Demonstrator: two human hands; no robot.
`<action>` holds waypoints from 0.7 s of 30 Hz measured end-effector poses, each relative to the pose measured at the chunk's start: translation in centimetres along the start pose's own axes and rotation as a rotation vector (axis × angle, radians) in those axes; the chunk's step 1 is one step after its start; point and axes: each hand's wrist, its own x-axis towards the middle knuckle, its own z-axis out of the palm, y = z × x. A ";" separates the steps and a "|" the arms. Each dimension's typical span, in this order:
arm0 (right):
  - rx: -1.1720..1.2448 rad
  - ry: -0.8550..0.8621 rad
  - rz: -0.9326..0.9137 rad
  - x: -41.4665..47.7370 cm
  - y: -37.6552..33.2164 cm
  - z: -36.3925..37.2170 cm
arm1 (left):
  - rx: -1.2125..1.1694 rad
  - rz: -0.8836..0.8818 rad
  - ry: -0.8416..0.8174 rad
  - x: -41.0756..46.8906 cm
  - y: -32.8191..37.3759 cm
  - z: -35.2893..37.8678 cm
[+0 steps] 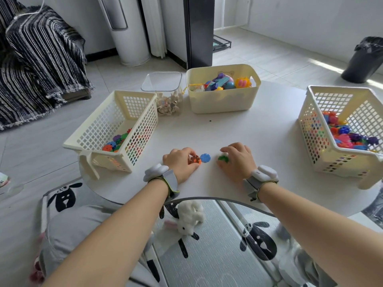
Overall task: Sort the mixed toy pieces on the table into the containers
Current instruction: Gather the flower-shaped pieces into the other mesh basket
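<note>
Pinching an orange disc point(195, 159) in the left hand point(180, 163) just left of the loose blue disc point(205, 157), clutching a green piece point(223, 158) in the right hand point(239, 157) slightly farther to its right.

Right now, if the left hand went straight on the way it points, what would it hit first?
Probably the blue piece, lying just past the orange piece that the left hand pinches. Beyond that is bare table.

No legible text, label, brand or number anywhere I can see: left mesh basket point(143, 121), right mesh basket point(310, 129), cream tub point(221, 101), clear jar point(161, 81), all unmarked.
</note>
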 end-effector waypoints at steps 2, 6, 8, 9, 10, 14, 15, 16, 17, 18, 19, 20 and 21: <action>-0.015 0.042 0.031 -0.3 0.1 0.2 | 0.043 -0.005 0.013 0.0 -0.1 -0.1; -0.017 0.029 0.060 -0.4 0.2 0.0 | 0.196 0.038 0.012 -0.1 0.1 -0.5; -0.020 0.020 0.066 -0.3 0.3 0.0 | 0.210 0.033 0.009 -0.1 0.2 -0.6; -0.019 0.013 0.074 -0.2 0.3 0.0 | 0.210 0.022 0.006 -0.1 0.1 -0.5; -0.013 0.006 0.084 -0.1 0.3 0.1 | 0.208 0.011 0.007 -0.1 0.0 -0.4; -0.002 -0.028 0.090 0.5 0.0 -0.1 | 0.203 -0.015 0.060 -0.4 -0.2 0.0; -0.005 -0.038 0.088 0.6 0.0 -0.2 | 0.198 -0.020 0.065 -0.5 -0.3 0.1; -0.012 -0.046 0.088 0.7 -0.1 -0.4 | 0.194 -0.024 0.066 -0.5 -0.3 0.2; -0.020 -0.054 0.088 0.8 -0.1 -0.4 | 0.194 -0.028 0.061 -0.5 -0.3 0.3; -0.025 -0.064 0.091 1.0 -0.2 -0.5 | 0.193 -0.031 0.056 -0.5 -0.3 0.4; -0.029 -0.075 0.093 1.2 -0.4 -0.6 | 0.186 -0.035 0.052 -0.4 -0.2 0.5; -0.030 -0.080 0.091 1.3 -0.6 -0.6 | 0.168 -0.043 0.047 -0.4 -0.2 0.5; -0.028 -0.082 0.083 1.4 -0.8 -0.6 | 0.144 -0.054 0.041 -0.3 -0.1 0.5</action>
